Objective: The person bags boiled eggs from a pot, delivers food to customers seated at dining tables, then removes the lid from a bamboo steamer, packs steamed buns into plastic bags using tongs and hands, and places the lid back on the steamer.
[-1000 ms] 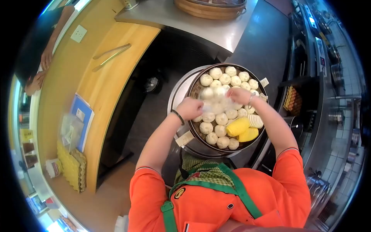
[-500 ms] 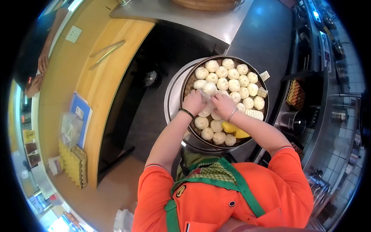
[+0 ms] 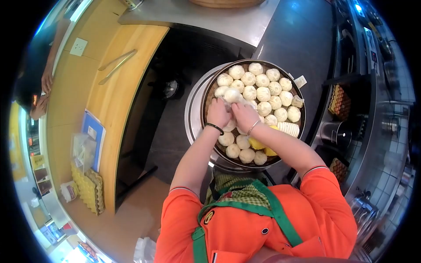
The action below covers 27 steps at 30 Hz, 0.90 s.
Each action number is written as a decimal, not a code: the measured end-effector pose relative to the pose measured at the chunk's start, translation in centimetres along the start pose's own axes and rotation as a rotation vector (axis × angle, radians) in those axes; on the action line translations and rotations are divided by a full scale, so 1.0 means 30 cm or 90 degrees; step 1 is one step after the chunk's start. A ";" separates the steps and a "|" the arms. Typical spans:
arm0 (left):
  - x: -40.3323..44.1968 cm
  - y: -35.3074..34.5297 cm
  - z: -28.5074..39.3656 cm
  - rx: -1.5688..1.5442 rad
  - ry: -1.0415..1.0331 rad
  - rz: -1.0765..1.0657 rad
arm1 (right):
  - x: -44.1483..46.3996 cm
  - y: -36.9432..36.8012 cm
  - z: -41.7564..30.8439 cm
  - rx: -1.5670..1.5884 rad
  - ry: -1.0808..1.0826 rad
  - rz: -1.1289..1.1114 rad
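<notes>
A round steamer basket (image 3: 209,87) full of pale pleated buns (image 3: 263,94) is in front of me. Over its left half my two hands are close together. My left hand (image 3: 218,113) and my right hand (image 3: 244,116) pinch a thin, clear plastic bag (image 3: 228,104) between them. A white bun (image 3: 232,95) lies just beyond the fingertips, and the bag's film seems to touch it; whether it is inside I cannot tell. Below my right wrist are yellow pieces of food (image 3: 258,143). A row of thin white ridged pieces (image 3: 288,129) lies at the basket's right side.
Metal tongs (image 3: 117,66) lie on the wooden counter (image 3: 103,94) at left, with a blue folder (image 3: 97,140) and egg trays (image 3: 87,186) lower down. Another person's hands (image 3: 42,103) show at far left. Shelves with a metal pot (image 3: 335,133) stand at right.
Both hands have shifted slightly around the bag and stay close together. The whole view has moved a little. The buns in the basket look unchanged.
</notes>
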State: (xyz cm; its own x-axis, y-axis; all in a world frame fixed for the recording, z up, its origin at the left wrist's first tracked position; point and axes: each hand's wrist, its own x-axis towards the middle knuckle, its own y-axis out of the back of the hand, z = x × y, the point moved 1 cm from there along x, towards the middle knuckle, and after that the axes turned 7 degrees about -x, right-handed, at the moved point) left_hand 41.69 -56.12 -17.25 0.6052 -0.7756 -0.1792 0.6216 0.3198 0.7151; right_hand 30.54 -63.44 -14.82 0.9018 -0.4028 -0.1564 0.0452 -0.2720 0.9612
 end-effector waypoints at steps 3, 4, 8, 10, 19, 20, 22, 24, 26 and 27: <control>0.018 0.055 0.025 -0.084 -0.054 -0.054 | 0.020 0.088 0.043 0.084 0.034 -0.042; 0.022 0.076 0.038 -0.124 -0.006 -0.079 | 0.017 0.114 0.063 0.144 0.056 -0.069; 0.047 0.193 0.078 -0.207 0.055 -0.250 | 0.012 0.200 0.148 0.342 0.019 -0.076; 0.063 0.153 0.048 -0.361 0.112 -0.285 | 0.041 0.157 0.226 0.483 -0.052 -0.113; 0.082 0.163 0.165 -0.273 -0.071 -0.060 | 0.124 0.235 0.246 1.153 -0.442 -0.148; 0.104 0.171 0.199 -0.249 -0.002 -0.048 | 0.153 0.221 0.258 1.140 -0.474 -0.166; 0.150 0.145 0.208 -0.182 -0.053 0.027 | 0.151 0.217 0.303 1.203 -0.463 -0.127; 0.178 0.114 0.207 -0.053 -0.207 0.173 | 0.129 0.275 0.279 1.372 -0.447 -0.029; 0.207 0.073 0.203 -0.090 -0.199 0.190 | 0.117 0.189 0.333 1.419 -0.380 0.029; 0.223 0.047 0.189 -0.124 -0.190 0.203 | 0.111 0.169 0.339 1.467 -0.313 0.087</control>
State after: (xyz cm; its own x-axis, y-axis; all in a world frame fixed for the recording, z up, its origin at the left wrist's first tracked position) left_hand 43.80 -63.93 -13.61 0.6293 -0.7355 0.2510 0.5269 0.6412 0.5579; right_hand 29.40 -75.04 -12.78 0.7109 -0.4999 -0.4946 -0.6660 -0.2525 -0.7020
